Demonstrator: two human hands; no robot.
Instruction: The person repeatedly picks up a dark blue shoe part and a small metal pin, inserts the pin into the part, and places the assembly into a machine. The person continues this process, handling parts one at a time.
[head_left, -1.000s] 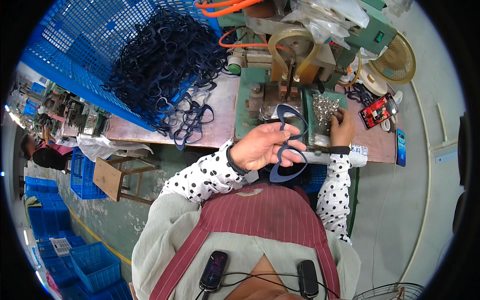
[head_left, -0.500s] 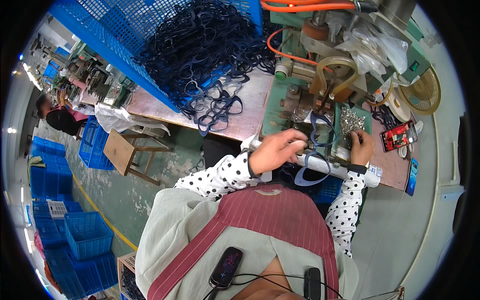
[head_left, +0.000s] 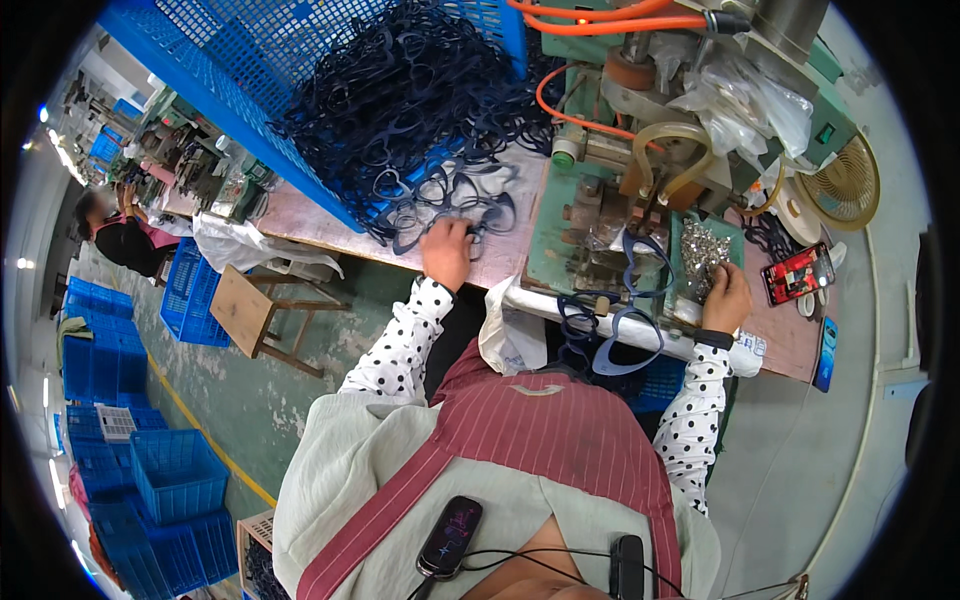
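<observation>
My left hand [head_left: 447,255] is at the edge of the wooden table, its fingers curled over one of the loose dark blue glasses frames [head_left: 497,213] there; its fingertips are partly hidden. At the small tray of shiny metal parts [head_left: 703,246], my right hand [head_left: 728,298] has thumb and fingers together at the near right side. What they pinch is too small to make out. Another dark blue glasses frame [head_left: 628,345] hangs from the front of the green bench machine [head_left: 560,245], untouched by either hand. More frames dangle beside it.
A large blue basket [head_left: 215,75] spills a heap of dark frames [head_left: 400,90] onto the table. Orange hoses [head_left: 620,20] run across the machine. A phone [head_left: 797,272] and a fan [head_left: 840,182] stand at right. A wooden stool [head_left: 243,310] is left, with another person [head_left: 125,235] beyond.
My left hand has gone from beside the hanging frame, leftward and away from me, to the loose frames on the table. My right hand has stayed at the tray of metal parts.
</observation>
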